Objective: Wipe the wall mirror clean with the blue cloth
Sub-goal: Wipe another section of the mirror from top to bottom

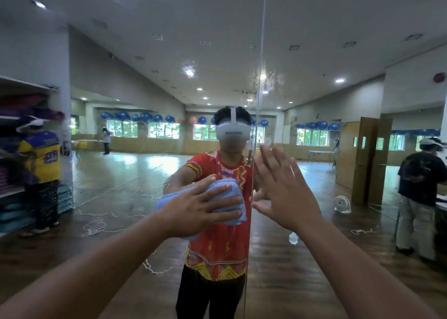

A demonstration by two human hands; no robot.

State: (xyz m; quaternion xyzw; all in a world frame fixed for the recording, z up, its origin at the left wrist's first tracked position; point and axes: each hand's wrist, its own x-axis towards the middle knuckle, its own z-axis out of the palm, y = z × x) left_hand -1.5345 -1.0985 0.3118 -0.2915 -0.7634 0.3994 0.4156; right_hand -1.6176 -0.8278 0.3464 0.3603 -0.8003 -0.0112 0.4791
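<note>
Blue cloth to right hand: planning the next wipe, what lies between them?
In the head view, a vertical glass seam runs between the blue cloth and the right hand.

You will find no word or number here that reads cleanly. The nearest thing is a pale, number-like print on the yellow and purple sports jersey [40, 159] of the person reflected at the left of the large wall mirror [125, 60], and it is too blurred to make out. The small purple patch on the chest of the reflected red patterned shirt [217, 241] is too small to tell whether it bears lettering.
</note>
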